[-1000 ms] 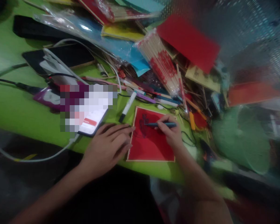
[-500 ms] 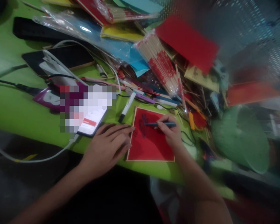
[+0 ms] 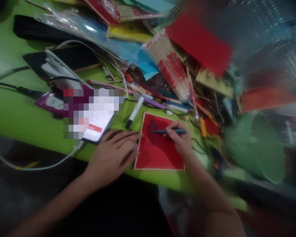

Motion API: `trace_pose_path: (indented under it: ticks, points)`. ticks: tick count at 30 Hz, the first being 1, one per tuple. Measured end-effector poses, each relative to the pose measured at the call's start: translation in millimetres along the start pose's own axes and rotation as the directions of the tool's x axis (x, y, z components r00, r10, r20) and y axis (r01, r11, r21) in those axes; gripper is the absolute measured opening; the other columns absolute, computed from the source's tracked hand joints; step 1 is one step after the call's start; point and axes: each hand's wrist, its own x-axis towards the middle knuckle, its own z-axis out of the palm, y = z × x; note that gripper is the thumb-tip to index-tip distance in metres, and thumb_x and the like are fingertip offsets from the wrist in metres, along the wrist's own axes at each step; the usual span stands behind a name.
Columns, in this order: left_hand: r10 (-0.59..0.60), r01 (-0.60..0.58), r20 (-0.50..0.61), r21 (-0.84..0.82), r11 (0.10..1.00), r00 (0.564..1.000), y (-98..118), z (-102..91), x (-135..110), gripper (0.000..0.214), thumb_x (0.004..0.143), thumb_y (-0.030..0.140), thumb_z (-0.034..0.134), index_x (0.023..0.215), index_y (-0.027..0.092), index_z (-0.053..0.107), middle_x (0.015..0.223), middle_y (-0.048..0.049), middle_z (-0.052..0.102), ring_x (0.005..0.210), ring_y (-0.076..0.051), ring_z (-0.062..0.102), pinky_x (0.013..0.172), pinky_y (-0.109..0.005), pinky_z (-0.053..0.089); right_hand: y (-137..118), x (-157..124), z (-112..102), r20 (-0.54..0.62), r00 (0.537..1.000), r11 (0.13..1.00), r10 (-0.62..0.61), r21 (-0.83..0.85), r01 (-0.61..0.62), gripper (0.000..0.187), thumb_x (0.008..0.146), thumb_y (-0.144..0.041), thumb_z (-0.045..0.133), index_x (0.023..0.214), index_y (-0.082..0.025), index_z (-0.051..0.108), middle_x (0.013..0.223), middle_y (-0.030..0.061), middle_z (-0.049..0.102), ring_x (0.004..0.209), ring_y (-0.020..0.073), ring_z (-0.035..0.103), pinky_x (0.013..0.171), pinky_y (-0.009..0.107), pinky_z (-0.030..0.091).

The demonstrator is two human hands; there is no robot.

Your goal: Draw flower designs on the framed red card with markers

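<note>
My right hand (image 3: 179, 138) grips a dark blue pen (image 3: 179, 131), its tip on a red sheet (image 3: 165, 158) edged with thin wooden sticks. Dark drawn lines (image 3: 151, 135) show on the sheet's upper left part, right at the pen tip. My left hand (image 3: 115, 151) lies flat with fingers stretched out, its fingertips at the sheet's left edge. Just above the left hand is a lit phone (image 3: 98, 126), its upper screen pixelated. A white marker with a black cap (image 3: 135, 112) lies between the phone and the sheet.
A purple power strip (image 3: 49, 103) with cables and a dark tablet-like device (image 3: 81, 59) lie at left. Behind the sheet are scattered pens, bagged wooden sticks (image 3: 167, 62) and a loose red sheet (image 3: 199, 42). A green basket (image 3: 254, 148) stands at right, near the green table's (image 3: 14, 121) edge.
</note>
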Motion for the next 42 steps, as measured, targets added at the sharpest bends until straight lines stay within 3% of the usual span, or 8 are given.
trace_pose_path:
  ticks: [31,42]
  points:
    - [-0.025,0.025,0.015,-0.015,1.000,1.000,1.2,-0.2,1.0,0.017,0.106,0.030,0.049,0.099,0.026,0.064,0.140,-0.0016,0.074,0.131,-0.025,0.067,0.111,-0.049,0.042,-6.2,1.9,3.0,-0.036,0.999,0.999,0.031,-0.012,-0.032,0.029,0.087,-0.051,0.079,0.084,-0.024,0.068,0.068,-0.0019,0.069,0.060,0.0142,0.063,0.057,0.026,0.049]
    - [-0.013,0.013,0.011,-0.005,1.000,1.000,1.5,-0.6,0.7,0.017,0.107,0.031,0.048,0.100,0.025,0.062,0.141,-0.0023,0.073,0.132,-0.024,0.067,0.111,-0.048,0.041,-1.8,-0.7,-2.8,0.023,0.999,0.999,0.025,-0.023,-0.025,0.028,0.086,-0.050,0.081,0.082,-0.024,0.069,0.067,-0.0021,0.070,0.060,0.0153,0.065,0.056,0.027,0.049]
